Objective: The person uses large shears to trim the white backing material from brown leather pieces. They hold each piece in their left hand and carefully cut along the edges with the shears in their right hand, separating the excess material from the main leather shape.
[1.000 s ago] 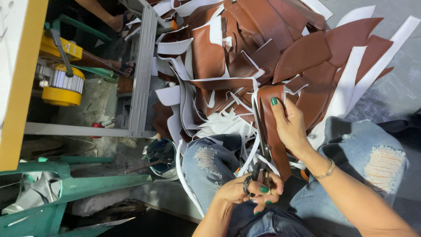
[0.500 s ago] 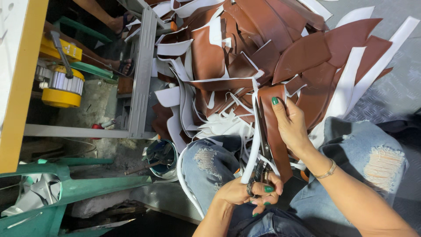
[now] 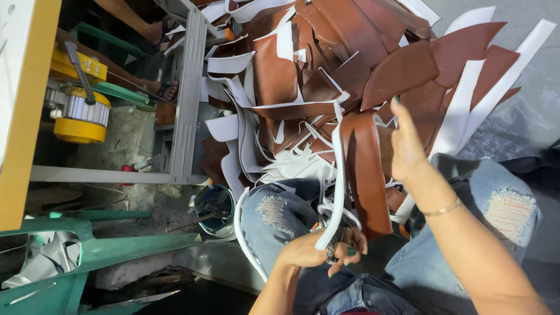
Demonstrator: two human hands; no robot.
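Observation:
My left hand [image 3: 318, 252] is closed on dark-handled scissors [image 3: 344, 238] above my lap. A long brown leather strip [image 3: 366, 175] with a white underside runs from the scissors up to my right hand [image 3: 406, 146], which grips its far end. A thin white trimmed edge [image 3: 337, 192] hangs from the strip and curls over my left hand. Both hands have green nails, and a thin bracelet [image 3: 441, 208] circles my right wrist. My knees in torn blue jeans [image 3: 274, 213] sit below the work.
A big pile of brown and white leather offcuts [image 3: 326, 76] lies ahead on the floor. To the left are a grey metal frame [image 3: 188, 87], a yellow-edged table [image 3: 29, 116], a yellow motor [image 3: 79, 114], a small bucket [image 3: 214, 210] and green plastic furniture [image 3: 99, 248]. Another person's feet [image 3: 160, 29] show at the top left.
My right hand has lifted farther from my lap, drawing the brown strip taut. The white trimmed edge has grown longer and now loops over my left hand.

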